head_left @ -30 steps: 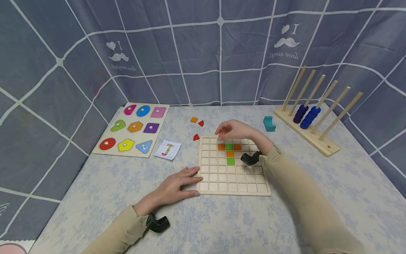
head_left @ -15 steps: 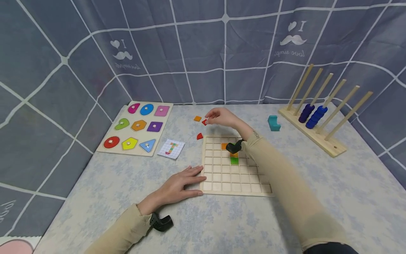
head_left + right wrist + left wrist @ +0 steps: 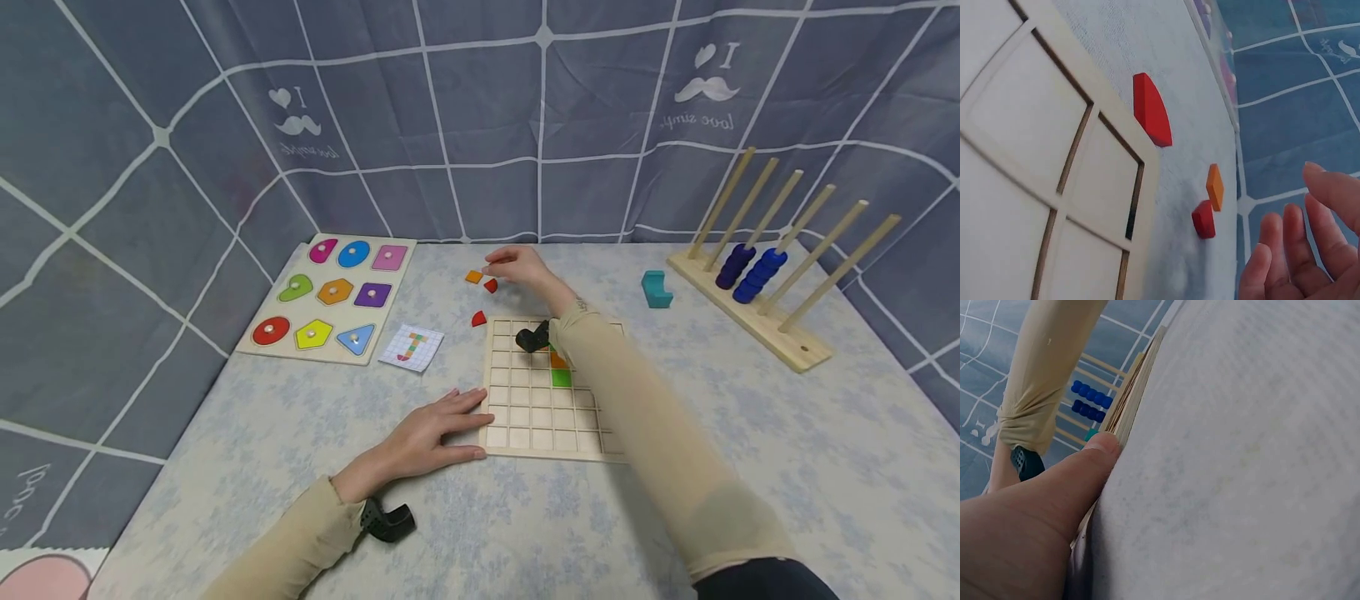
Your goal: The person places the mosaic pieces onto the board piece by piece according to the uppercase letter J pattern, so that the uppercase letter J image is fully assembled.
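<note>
My left hand [image 3: 431,433] lies flat on the table, its straight fingertips touching the left edge of a wooden grid board [image 3: 517,417]. Orange and green square tiles sit in the board, partly covered by the right sleeve. Beyond the board's far edge, my right hand [image 3: 519,267] hovers beside a loose orange square tile [image 3: 474,277] and a red quarter-round tile [image 3: 491,286]. In the right wrist view its fingers [image 3: 1329,231] are loosely bent, with nothing between them. A second red quarter-round tile [image 3: 478,318] lies close to the board's far left corner.
A pattern card [image 3: 411,347] with a coloured J lies left of the board. Further left is a knobbed shape puzzle [image 3: 318,302]. At the right stand a wooden peg rack [image 3: 750,312] with blue beads and a teal block [image 3: 657,289]. A curtain hangs behind the table.
My right hand has gone from above the board's far edge to the loose tiles beyond and left of it. The left hand stays at the board's edge; the head view shifts slightly.
</note>
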The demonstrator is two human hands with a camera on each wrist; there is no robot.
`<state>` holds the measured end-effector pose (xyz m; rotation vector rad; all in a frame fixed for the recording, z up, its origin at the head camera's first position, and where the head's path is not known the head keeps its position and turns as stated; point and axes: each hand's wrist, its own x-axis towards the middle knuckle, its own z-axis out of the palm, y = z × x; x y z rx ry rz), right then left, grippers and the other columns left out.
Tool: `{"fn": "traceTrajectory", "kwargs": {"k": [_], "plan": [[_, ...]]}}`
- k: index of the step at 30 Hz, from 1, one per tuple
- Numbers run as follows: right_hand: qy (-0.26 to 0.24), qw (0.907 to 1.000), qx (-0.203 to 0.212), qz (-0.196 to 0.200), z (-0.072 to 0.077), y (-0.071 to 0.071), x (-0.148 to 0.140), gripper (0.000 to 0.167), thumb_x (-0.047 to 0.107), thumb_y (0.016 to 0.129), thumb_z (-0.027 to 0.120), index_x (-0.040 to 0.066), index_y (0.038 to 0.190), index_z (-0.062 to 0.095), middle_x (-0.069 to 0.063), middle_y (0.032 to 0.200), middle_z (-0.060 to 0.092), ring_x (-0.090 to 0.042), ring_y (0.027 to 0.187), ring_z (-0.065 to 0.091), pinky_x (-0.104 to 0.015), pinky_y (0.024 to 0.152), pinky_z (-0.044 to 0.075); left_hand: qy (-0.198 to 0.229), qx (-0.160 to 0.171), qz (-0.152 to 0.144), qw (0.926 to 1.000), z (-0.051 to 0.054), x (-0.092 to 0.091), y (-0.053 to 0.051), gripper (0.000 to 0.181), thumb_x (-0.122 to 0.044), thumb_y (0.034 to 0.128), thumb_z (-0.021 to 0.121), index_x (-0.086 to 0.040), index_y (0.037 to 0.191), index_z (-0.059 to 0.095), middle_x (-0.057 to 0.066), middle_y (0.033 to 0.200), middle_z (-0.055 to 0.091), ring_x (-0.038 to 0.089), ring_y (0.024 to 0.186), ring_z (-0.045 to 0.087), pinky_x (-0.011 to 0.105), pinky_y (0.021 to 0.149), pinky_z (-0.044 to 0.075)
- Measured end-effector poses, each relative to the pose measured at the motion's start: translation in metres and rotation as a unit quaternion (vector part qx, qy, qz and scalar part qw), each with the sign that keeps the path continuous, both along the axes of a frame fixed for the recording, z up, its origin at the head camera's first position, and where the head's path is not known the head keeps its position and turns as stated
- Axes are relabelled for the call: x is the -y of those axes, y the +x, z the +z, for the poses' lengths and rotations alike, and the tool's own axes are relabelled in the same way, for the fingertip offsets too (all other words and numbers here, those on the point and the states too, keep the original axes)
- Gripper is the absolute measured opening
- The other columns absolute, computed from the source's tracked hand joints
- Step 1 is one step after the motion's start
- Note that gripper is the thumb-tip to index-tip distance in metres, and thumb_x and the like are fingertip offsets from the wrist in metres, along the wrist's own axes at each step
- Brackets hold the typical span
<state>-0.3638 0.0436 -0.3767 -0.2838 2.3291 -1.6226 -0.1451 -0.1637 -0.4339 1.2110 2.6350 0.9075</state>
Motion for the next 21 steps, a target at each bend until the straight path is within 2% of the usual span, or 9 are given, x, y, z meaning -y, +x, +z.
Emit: {"fn": "traceTrajectory", "kwargs": {"k": [6,10,14,18,21], "plan": [[0.002,0.9993,-0.017,-0.033,-0.008,-0.004,0.012,0.039,0.014,0.089,0.066,-0.001,0.123,0.059,-0.014,0.119,0.059,-0.025,0.105,0.055,-0.034,0.090,0.050,0.008,-0.015,-0.004,0.9998,0.000,-0.002,0.000,0.050,-0.040,0.0884,0.064,-0.012,0.130,0.058,0.008,0.147,0.036,0.020,0.137,0.030,0.032,0.116,0.020],[-0.007,0.9992,-0.009,-0.038,-0.015,-0.005,0.019,0.036,0.012,0.089,0.065,-0.001,0.123,0.059,-0.015,0.117,0.061,-0.026,0.099,0.059,-0.029,0.077,0.051,0.013,-0.020,-0.006,0.9997,0.001,-0.001,0.000,0.050,-0.039,0.0884,0.064,-0.011,0.130,0.059,0.009,0.147,0.037,0.022,0.136,0.031,0.033,0.116,0.021],[-0.008,0.9992,-0.002,-0.039,-0.023,-0.008,0.021,0.035,0.010,0.090,0.063,0.000,0.123,0.059,-0.015,0.118,0.060,-0.026,0.096,0.061,-0.025,0.070,0.050,0.012,-0.019,-0.007,0.9997,0.001,0.000,0.000,0.050,-0.040,0.0886,0.064,-0.012,0.130,0.058,0.009,0.147,0.037,0.021,0.136,0.031,0.033,0.116,0.020],[0.017,0.9988,-0.017,-0.042,-0.029,-0.010,0.022,0.035,0.012,0.090,0.063,0.003,0.124,0.059,-0.012,0.124,0.058,-0.024,0.105,0.059,-0.025,0.072,0.051,0.010,-0.021,-0.007,0.9997,0.000,0.000,0.000,0.051,-0.040,0.0886,0.064,-0.011,0.130,0.058,0.010,0.147,0.037,0.022,0.136,0.031,0.033,0.116,0.020],[0.042,0.9983,-0.028,-0.028,-0.031,-0.009,0.024,0.037,0.013,0.091,0.061,0.005,0.127,0.057,-0.012,0.130,0.054,-0.024,0.113,0.055,-0.027,0.078,0.052,0.010,-0.017,-0.006,0.9998,0.001,0.000,0.001,0.051,-0.040,0.0883,0.064,-0.011,0.130,0.058,0.010,0.147,0.037,0.022,0.136,0.031,0.033,0.117,0.020]]}}
